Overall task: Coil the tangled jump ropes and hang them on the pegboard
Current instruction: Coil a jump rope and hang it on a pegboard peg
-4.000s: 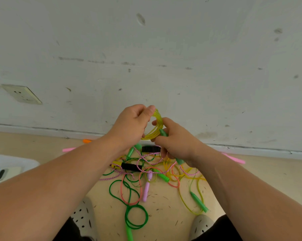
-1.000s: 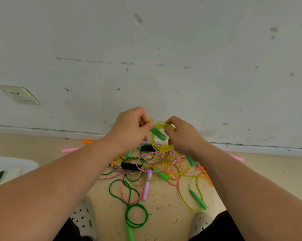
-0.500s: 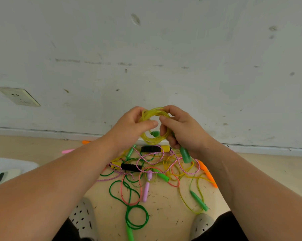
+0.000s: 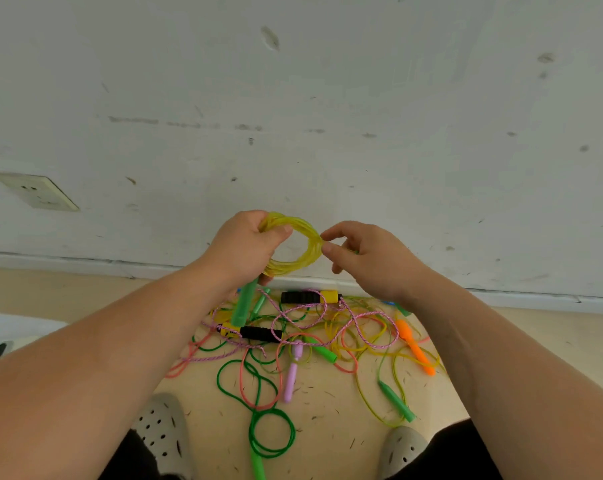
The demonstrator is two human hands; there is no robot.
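Note:
A yellow jump rope coil [image 4: 302, 258] is held up in front of the wall. My left hand [image 4: 246, 249] grips its left side, and a green handle [image 4: 243, 303] hangs down below that hand. My right hand [image 4: 364, 256] pinches the coil's right edge between thumb and forefinger. On the floor below lies a tangle of jump ropes [image 4: 303, 341]: green, pink, yellow and braided pink-white cords with black-yellow, purple, green and orange handles. No pegboard is in view.
A white wall [image 4: 328, 116] rises just beyond the pile, with a socket [image 4: 38, 192] at the left. My two perforated shoes [image 4: 163, 434] flank the ropes. A white tray edge [image 4: 2, 337] shows at the far left.
The coil has gone from both hands working at its centre to being held wide. The green handle now hangs under my left hand, and my right hand has shifted to the coil's right edge.

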